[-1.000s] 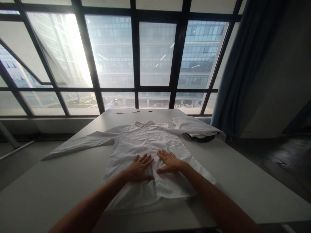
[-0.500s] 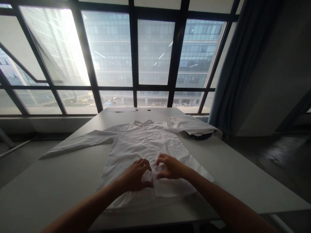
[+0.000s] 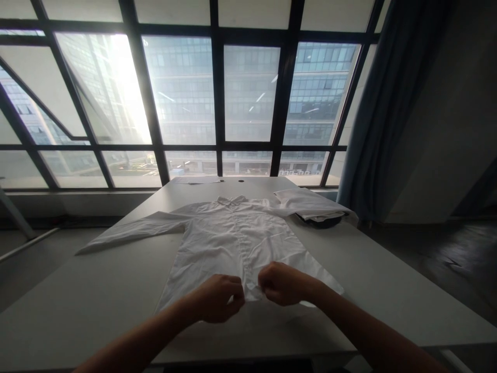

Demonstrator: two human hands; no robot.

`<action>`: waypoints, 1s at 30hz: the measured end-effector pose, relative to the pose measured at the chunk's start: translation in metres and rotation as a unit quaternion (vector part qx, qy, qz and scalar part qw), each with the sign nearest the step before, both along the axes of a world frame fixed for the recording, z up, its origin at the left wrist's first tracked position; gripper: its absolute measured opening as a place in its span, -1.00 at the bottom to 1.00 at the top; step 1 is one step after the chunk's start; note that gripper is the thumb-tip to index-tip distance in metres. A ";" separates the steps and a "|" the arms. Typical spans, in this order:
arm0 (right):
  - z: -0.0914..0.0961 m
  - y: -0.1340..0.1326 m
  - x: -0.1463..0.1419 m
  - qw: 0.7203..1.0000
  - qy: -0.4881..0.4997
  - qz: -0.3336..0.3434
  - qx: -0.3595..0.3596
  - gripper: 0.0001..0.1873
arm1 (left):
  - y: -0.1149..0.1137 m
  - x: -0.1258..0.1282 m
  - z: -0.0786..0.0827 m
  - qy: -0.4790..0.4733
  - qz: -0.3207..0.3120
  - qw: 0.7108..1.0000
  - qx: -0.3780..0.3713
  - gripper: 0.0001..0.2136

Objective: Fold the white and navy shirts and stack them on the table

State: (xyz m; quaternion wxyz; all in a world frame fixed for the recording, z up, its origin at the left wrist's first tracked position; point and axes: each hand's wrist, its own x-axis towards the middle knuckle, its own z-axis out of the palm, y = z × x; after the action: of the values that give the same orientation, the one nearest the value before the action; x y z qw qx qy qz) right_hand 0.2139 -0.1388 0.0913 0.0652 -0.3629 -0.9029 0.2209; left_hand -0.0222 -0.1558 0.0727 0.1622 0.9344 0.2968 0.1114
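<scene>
One white woven-cloth shirt with a pointed collar and long sleeves lay spread at the centre of a smooth pale-grey bench, collar toward twelve o'clock, hem toward six. One sleeve extended toward nine o'clock.

Two bare hands were at the hem, just apart, either side of the front placket. The left hand was curled, thumb against fingers, pinching the lower edge; the right hand was closed like a fist on the cloth opposite.

One folded pile of white cloth with a dark layer underneath stood at two o'clock from the shirt. One thin white sheet lay at eleven o'clock, near the far edge. Beyond, at twelve o'clock, rose one black-framed, many-paned glass window; one long blue fabric curtain hung at two o'clock.
</scene>
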 end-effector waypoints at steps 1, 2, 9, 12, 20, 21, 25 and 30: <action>0.001 0.001 0.002 0.999 0.014 0.003 -0.039 -0.83 | 0.002 -0.001 0.002 -0.010 -0.012 1.000 -0.020 -0.83; 0.002 0.004 0.003 0.996 0.017 0.016 -0.091 -0.84 | 0.005 -0.002 0.003 -0.017 -0.031 0.998 -0.046 -0.82; -0.006 0.092 0.012 0.994 0.039 -0.101 -0.031 -0.57 | 0.100 -0.025 -0.014 -0.030 0.167 0.985 -0.008 -0.62; -0.028 0.138 0.021 0.970 0.000 -0.200 0.138 -0.42 | 0.135 -0.043 -0.029 -0.003 0.222 0.975 0.018 -0.52; -0.073 0.166 0.042 0.969 -0.137 -0.199 0.049 -0.10 | 0.160 -0.076 -0.052 0.163 0.254 0.953 -0.004 -0.25; -0.070 0.169 0.040 0.970 -0.126 -0.201 0.058 -0.09 | 0.162 -0.073 -0.051 0.157 0.258 0.953 0.004 -0.25; -0.067 0.182 0.019 0.963 -0.081 -0.229 0.112 -0.15 | 0.170 -0.043 -0.052 0.096 0.280 0.953 0.068 -0.35; -0.077 0.182 -0.003 0.966 -0.112 -0.222 0.070 -0.17 | 0.169 -0.012 -0.055 0.133 0.233 0.963 0.016 -0.31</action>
State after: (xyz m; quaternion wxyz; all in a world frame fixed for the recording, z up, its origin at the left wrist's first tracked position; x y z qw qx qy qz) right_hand 0.2107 0.0430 0.0148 0.0362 -0.5713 -0.8144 0.0952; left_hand -0.0346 0.0135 0.0181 0.0760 0.8485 0.5231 0.0250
